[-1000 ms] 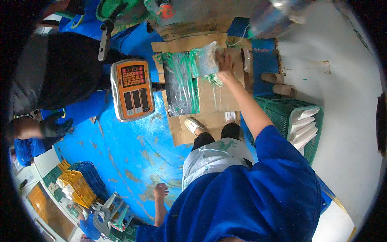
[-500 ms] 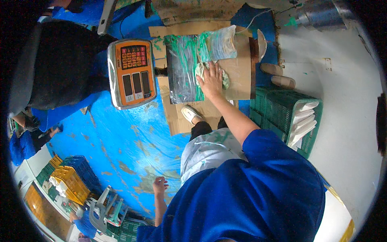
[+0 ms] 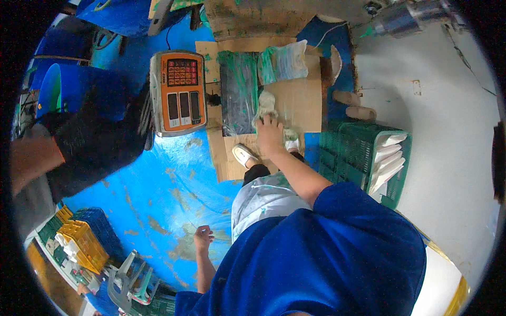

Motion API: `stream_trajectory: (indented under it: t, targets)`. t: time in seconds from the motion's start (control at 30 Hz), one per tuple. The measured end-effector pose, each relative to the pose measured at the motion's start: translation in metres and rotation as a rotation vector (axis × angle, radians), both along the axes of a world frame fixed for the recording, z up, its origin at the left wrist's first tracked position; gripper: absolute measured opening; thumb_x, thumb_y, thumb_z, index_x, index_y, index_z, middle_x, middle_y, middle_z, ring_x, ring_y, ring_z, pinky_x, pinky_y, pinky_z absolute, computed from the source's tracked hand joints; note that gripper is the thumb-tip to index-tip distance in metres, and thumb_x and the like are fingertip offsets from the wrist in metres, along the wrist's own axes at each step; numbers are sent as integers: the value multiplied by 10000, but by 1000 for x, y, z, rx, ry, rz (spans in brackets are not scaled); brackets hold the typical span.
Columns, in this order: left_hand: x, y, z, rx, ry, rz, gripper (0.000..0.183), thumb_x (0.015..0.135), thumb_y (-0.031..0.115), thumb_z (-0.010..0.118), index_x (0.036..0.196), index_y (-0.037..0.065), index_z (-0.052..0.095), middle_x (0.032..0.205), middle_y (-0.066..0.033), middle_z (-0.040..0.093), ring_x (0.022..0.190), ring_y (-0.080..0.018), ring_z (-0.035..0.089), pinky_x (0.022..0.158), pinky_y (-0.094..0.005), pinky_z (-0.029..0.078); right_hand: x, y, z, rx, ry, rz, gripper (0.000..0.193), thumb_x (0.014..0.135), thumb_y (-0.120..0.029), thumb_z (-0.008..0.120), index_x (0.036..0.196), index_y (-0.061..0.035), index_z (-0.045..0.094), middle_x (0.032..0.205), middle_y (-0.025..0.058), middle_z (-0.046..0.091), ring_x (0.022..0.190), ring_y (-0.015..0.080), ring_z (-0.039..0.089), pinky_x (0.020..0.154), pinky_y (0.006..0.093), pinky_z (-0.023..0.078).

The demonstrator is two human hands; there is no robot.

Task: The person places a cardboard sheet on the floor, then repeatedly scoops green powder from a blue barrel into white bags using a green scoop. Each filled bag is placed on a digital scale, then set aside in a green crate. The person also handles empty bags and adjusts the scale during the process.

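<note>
Two bare hands reach out past a royal-blue short-sleeved shirt [image 3: 337, 247] and a whitish apron [image 3: 263, 203] smeared with green. The left hand [image 3: 204, 238] hangs low at the person's side above the blue floor covering [image 3: 153, 195], its fingers loosely half-curled around nothing that shows. The right hand [image 3: 270, 136] is at the near edge of the scale platform, fingers slightly apart and bent down onto a pale crumpled cloth [image 3: 267, 104]; whether they pinch it or only press on it, I cannot tell. The cloth lies on the platform beyond the fingertips, beside the border between green-smeared dark plastic film [image 3: 239, 95] and brown cardboard [image 3: 303, 100]. Just below stands a white shoe [image 3: 243, 155].

Left of the platform, a weighing-scale display head [image 3: 179, 95] shows an orange face, a keypad and three dark windows. Farther left, a co-worker's black-gloved arm [image 3: 87, 139] comes in near a blue barrel [image 3: 52, 89]. To the right, a dark green slatted crate [image 3: 342, 150] holds folded white sheets [image 3: 388, 160].

Beyond the cloth, a translucent plastic bag [image 3: 284, 61] streaked with green lies across the platform's far part. Well apart, at lower left, a yellow crate [image 3: 84, 245] sits beside a dark blue crate [image 3: 97, 224], near a grey plastic stool [image 3: 118, 287].
</note>
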State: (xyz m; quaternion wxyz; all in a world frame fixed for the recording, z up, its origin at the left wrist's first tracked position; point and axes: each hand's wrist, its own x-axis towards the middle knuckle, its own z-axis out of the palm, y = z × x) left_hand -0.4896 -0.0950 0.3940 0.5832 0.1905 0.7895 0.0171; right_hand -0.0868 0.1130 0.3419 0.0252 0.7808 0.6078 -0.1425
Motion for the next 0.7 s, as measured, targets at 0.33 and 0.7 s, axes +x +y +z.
stream_trajectory:
  t: [0.33,0.7]
  targets:
    - [19,6,-37,181,-74,69,177,821,209,596,946,88,570,712,-79,609,531,-150,594,413,-254,411,25,115,104,102,368,176,337,836,-238,549,1102,-36,507,1167,191,454,1010,398,482,874,513,369]
    - [24,-17,-32,190,-85,139,140,820,161,579,932,77,571,704,-78,601,512,-149,582,428,-247,424,59,143,47,71,-342,390,283,849,-196,448,1106,-117,537,1214,162,480,1189,475,357,989,584,245]
